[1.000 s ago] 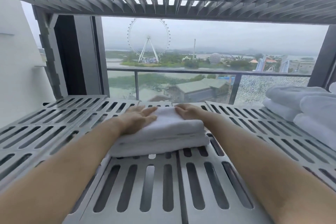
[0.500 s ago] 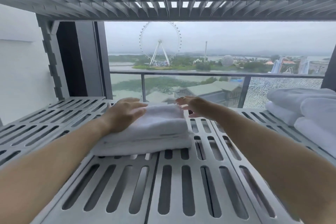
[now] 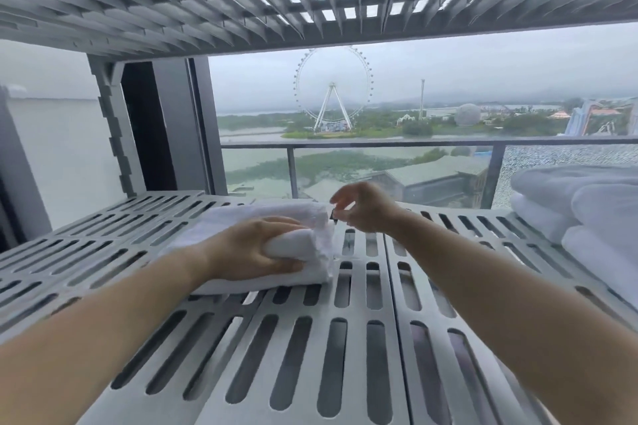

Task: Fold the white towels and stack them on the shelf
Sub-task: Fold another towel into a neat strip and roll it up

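Left hand (image 3: 255,248) grips the towel (image 3: 238,221). The thumb is under its near right end and the fingers are curled over the top, bunching the layers there. Right hand (image 3: 362,207) is raised just past the left hand, above the towel's far right corner. Its fingers are drawn in to a narrow pinch pose. Cannot tell whether they hold a corner or tag, or nothing.

Towel lies folded on the shelf (image 3: 310,310), mostly under and left of the left hand. The stack (image 3: 552,203) of other white towels sits well right of the right hand.

Orientation:
- The long axis runs left to right, across the shelf slots.
- The layered open end points right, toward the right hand and the stack.
- The far edge is slightly skewed, not square to the slots.

Risks, as judged:
- The squeeze falls on one end only. A lift or drag from there would probably let the free left end sag and the fold open.
- The bunched layers under the fingers may set a lump, so the towel would sit crooked on the stack.
- Sliding it could catch a loose edge in a slot.
- A pull at the corner by the right hand could peel the top layer back.
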A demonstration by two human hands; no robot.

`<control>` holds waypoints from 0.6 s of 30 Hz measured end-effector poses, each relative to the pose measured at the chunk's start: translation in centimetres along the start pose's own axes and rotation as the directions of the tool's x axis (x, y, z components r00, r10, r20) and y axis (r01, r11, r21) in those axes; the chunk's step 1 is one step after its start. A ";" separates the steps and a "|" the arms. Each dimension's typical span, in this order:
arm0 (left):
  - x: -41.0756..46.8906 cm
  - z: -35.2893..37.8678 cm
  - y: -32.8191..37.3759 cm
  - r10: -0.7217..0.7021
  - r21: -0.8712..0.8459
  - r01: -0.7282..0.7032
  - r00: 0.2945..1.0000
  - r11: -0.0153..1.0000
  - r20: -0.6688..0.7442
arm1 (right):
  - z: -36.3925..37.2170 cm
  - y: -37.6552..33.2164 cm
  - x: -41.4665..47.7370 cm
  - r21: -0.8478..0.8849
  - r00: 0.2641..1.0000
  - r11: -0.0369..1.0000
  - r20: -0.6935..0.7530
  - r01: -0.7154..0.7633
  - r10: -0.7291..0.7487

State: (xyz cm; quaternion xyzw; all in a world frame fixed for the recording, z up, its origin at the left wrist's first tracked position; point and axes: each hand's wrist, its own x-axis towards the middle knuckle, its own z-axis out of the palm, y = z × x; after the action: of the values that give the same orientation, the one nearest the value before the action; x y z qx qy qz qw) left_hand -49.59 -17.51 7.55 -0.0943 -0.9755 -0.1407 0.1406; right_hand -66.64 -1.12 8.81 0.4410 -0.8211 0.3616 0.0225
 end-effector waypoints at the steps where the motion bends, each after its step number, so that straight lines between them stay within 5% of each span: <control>1: 0.0 0.0 0.1 -0.008 -0.022 0.008 1.000 1.000 0.000 | 0.2 -0.1 0.1 0.008 1.000 1.000 -0.002 -0.001 0.001; 5: -0.1 -0.4 0.5 -0.095 -0.135 0.093 0.995 0.986 -0.009 | 1.2 -0.4 0.4 -0.012 1.000 1.000 0.012 0.015 -0.015; 14: 0.3 -0.1 1.3 -0.175 -0.207 0.107 0.923 0.972 -0.344 | 2.0 -1.2 2.1 -0.102 0.982 0.994 -0.182 0.036 -0.054; 18: 0.1 0.0 1.5 -0.104 -0.076 0.091 0.978 0.993 -0.180 | 2.6 -1.2 2.3 -0.141 0.988 0.990 -0.150 0.017 -0.038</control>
State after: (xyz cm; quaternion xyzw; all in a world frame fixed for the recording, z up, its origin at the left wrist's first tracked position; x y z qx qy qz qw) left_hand -49.32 -16.10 7.92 -0.0376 -0.9566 -0.1881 0.2195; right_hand -66.46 -4.74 8.41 0.4208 -0.8341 0.3355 0.1208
